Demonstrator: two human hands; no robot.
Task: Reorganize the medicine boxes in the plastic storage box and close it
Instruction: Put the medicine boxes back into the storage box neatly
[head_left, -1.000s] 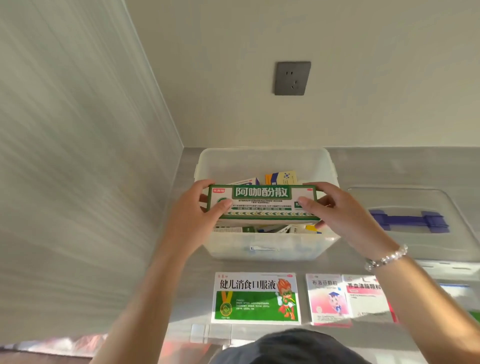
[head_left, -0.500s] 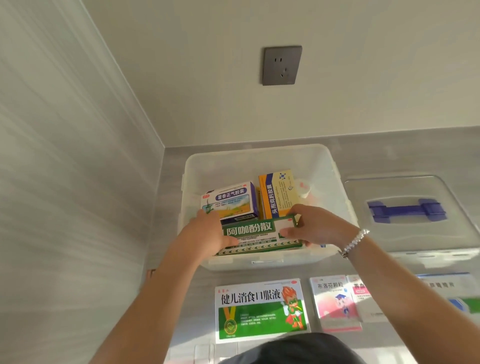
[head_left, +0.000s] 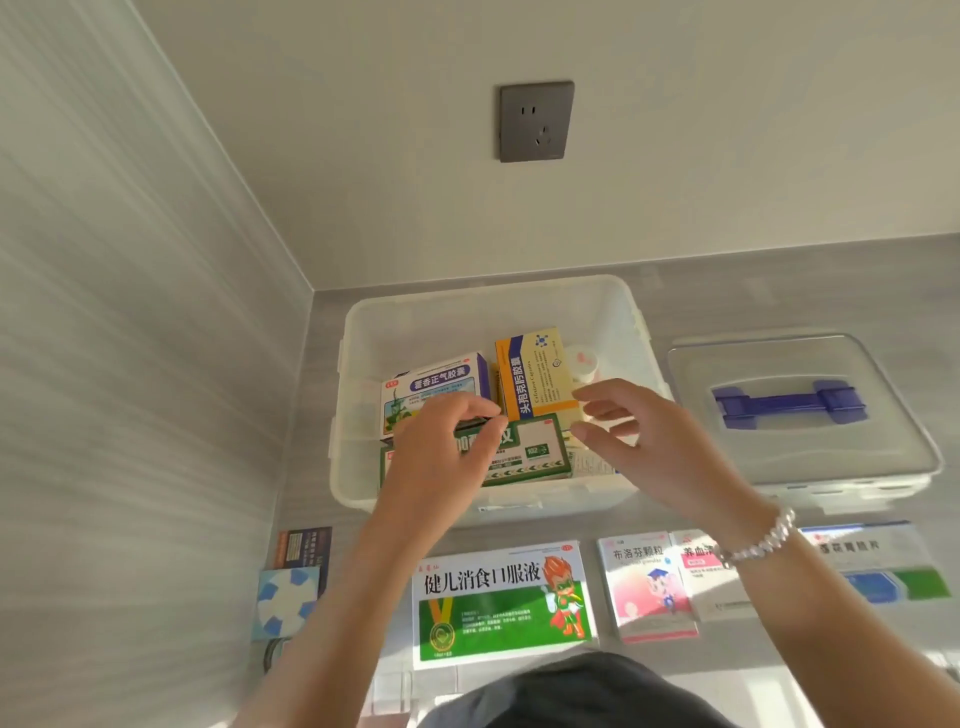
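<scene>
The translucent plastic storage box (head_left: 488, 296) stands open on the grey counter near the corner. Inside, a green medicine box (head_left: 530, 452) lies along the front wall. Behind it stand a blue-and-white box (head_left: 436, 382) and a yellow box (head_left: 535, 374), with a small white bottle (head_left: 584, 364) at the right. My left hand (head_left: 447, 452) rests on the green box, its fingers curled over the top edge. My right hand (head_left: 639, 441) hovers just right of it with its fingers apart, holding nothing. The clear lid (head_left: 883, 447) with a blue handle (head_left: 789, 402) lies to the right.
In front of the storage box lie a large green-and-white box (head_left: 498, 603), a pink box (head_left: 647, 587), a white box (head_left: 701, 577) and a blue-green box (head_left: 883, 566). Two small packs (head_left: 285, 603) lie at the left wall. A wall socket (head_left: 536, 121) is above.
The green box went from above the rim down into the front of the storage box. My right hand has let go of it and opened; my left hand stays on it.
</scene>
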